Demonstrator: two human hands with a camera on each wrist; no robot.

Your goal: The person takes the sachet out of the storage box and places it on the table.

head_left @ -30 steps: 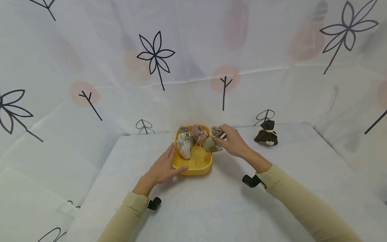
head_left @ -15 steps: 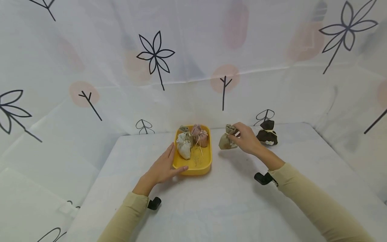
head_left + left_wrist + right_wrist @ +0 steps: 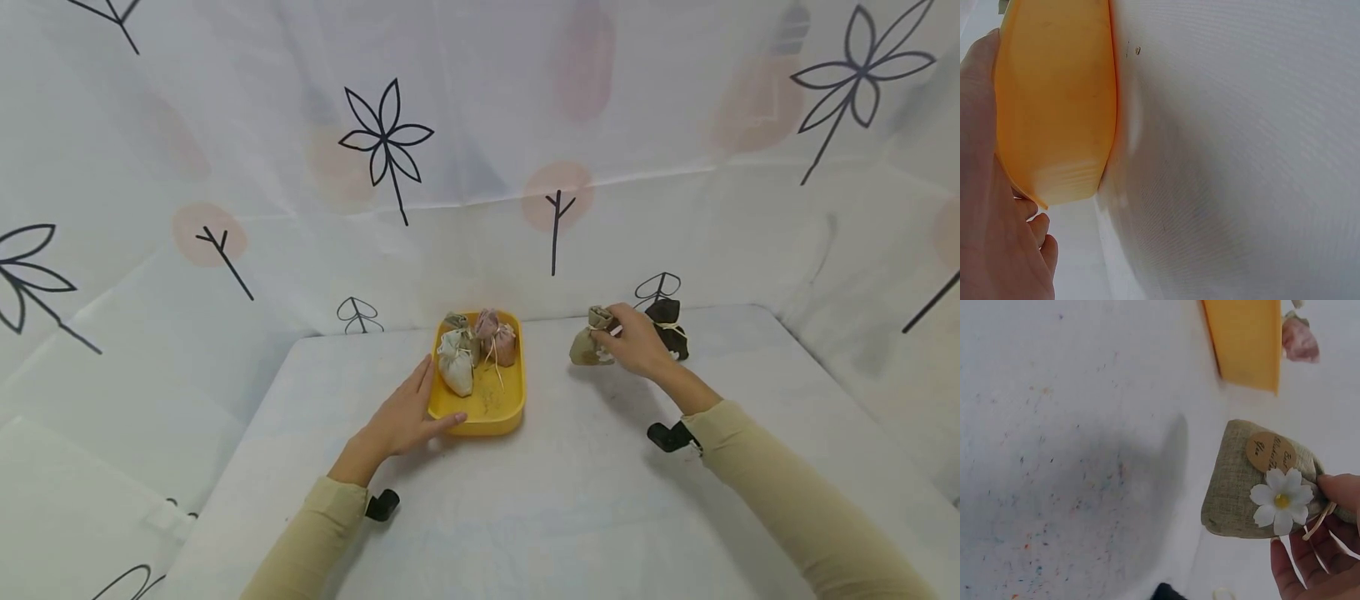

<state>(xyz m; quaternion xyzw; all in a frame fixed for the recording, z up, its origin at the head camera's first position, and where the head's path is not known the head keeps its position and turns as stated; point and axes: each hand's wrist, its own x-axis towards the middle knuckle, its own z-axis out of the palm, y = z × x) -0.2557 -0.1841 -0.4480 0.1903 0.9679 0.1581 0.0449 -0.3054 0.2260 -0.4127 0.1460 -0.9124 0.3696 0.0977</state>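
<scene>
My right hand (image 3: pixel 637 342) pinches a greenish-beige sachet (image 3: pixel 588 348) by its tied neck, holding it above the table. In the right wrist view this sachet (image 3: pixel 1244 481) shows a white flower and a round brown label. My left hand (image 3: pixel 405 417) lies against the left side of a yellow tray (image 3: pixel 487 427), its thumb across the near corner and its fingers extended along the side. Inside the tray sit a whitish sachet (image 3: pixel 456 367), a pink one (image 3: pixel 504 343) and a partly hidden greenish one (image 3: pixel 471 340) behind the whitish one.
A dark brown sachet (image 3: pixel 670 329) with a pale tie stands at the right rear of the white-covered table (image 3: pixel 480 517), partly behind my right hand. A patterned white curtain (image 3: pixel 465 208) rises along the table's back edge.
My right hand has carried the greenish-beige sachet from over the tray's right edge rightward, close to the dark brown sachet. My left hand and the tray have stayed put.
</scene>
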